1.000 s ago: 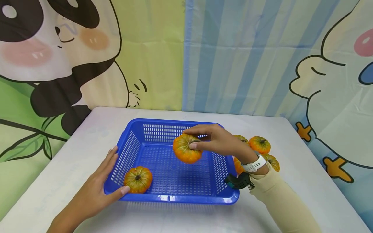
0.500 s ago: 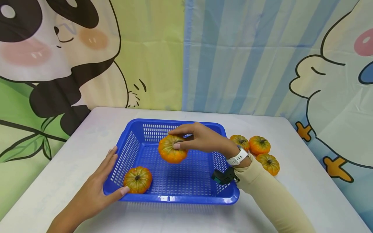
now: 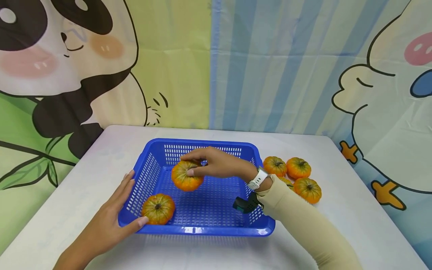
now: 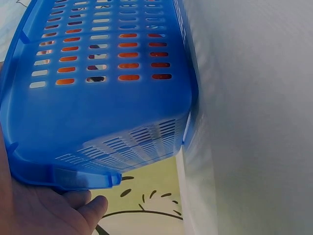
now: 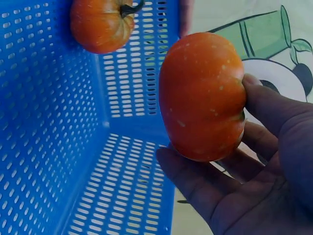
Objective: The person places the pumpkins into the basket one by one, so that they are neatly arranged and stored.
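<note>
One held pumpkin (image 3: 183, 180) upright, longest sideways

From head: forward and down, above and behind grip of right hand (image 3: 216, 163). From left wrist: close, left of grip, facing outside of basket (image 4: 107, 105). From right wrist: tight on held pumpkin (image 5: 203, 98), facing into basket, sharing both with head view.

left hand (image 3: 108, 214): fingers extended, thumb spread | right hand (image 3: 216, 163): fingers and thumb pinching
</note>
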Demonstrator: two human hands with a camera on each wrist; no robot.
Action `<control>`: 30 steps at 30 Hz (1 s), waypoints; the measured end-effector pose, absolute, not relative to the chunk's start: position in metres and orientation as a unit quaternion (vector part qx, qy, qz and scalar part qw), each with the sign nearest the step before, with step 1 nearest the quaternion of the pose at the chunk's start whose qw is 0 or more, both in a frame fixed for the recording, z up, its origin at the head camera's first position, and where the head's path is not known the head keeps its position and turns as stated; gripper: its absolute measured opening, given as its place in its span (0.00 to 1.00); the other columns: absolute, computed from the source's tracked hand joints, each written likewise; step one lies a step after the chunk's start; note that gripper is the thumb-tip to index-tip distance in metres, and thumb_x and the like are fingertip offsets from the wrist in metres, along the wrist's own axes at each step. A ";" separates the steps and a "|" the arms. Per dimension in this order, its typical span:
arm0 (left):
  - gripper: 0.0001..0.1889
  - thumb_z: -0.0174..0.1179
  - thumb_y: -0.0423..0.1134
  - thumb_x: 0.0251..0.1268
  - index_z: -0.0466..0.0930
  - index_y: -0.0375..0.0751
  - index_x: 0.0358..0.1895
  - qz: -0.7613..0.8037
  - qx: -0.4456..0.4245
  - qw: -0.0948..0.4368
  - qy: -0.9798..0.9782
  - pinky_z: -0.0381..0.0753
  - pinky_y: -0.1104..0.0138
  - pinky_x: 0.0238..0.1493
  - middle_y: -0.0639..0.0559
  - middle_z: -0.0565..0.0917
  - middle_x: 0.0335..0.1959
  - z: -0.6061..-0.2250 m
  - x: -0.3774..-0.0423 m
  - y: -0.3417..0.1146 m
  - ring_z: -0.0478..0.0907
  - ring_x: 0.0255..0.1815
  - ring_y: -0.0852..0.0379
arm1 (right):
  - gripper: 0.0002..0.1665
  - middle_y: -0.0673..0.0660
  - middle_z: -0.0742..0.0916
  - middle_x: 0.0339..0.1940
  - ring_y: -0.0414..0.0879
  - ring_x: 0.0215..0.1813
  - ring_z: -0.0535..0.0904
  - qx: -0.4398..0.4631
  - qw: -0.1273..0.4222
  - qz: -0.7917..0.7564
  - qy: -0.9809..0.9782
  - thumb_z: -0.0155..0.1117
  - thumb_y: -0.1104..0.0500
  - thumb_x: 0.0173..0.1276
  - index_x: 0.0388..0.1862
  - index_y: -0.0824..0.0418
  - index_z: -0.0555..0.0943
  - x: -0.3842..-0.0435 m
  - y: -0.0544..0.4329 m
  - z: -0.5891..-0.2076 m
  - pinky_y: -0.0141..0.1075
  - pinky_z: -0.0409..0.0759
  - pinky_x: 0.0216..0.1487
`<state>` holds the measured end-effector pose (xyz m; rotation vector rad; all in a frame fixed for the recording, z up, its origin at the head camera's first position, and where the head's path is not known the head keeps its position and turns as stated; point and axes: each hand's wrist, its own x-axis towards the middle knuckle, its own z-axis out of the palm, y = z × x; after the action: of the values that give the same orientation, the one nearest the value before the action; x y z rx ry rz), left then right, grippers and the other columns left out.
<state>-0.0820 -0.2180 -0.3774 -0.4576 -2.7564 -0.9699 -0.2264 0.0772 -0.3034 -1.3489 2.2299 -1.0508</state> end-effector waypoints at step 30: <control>0.51 0.68 0.49 0.57 0.46 0.40 0.78 -0.337 -0.161 0.092 -0.923 0.53 0.33 0.63 0.52 0.42 0.80 -0.378 -0.083 -0.219 0.41 0.78 0.43 | 0.28 0.46 0.84 0.50 0.38 0.50 0.80 -0.472 0.313 -0.302 0.767 0.70 0.55 0.65 0.63 0.60 0.78 -0.228 0.061 -0.332 0.27 0.77 0.52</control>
<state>-0.0826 -0.2186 -0.3782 -0.4793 -2.7417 -1.0003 -0.2275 0.0607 -0.3323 -1.2448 2.0213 -0.7970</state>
